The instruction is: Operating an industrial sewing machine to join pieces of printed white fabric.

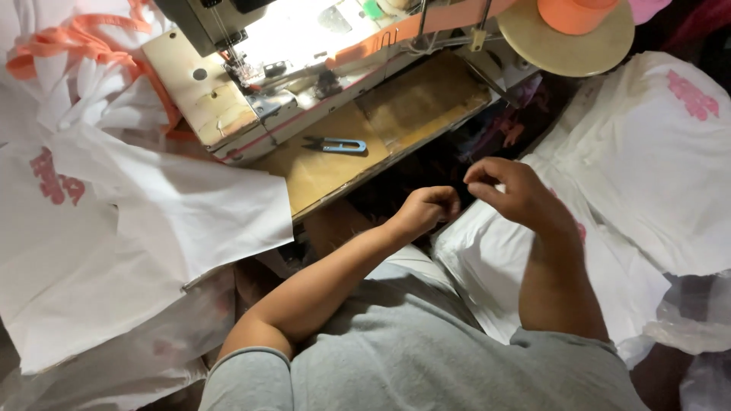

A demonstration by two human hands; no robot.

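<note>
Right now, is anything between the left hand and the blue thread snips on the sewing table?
Nothing visible. The left hand is closed just off the table's front edge, and the thread snips lie alone on bare wood beyond it. The right hand sits off to the side.

The wooden worktop [335,171] runs slantwise from upper right to lower left, brightly lit at its far end. On its bare brown face lies 1 pair of blue-handled thread snips [335,144], flat, blades pointing left. Just beyond them the cream sewing machine [228,99] stands on the worktop, an orange strap [396,34] lying along its bed. A white fabric piece [190,205] overlaps the worktop's left edge and hangs off it.
</note>
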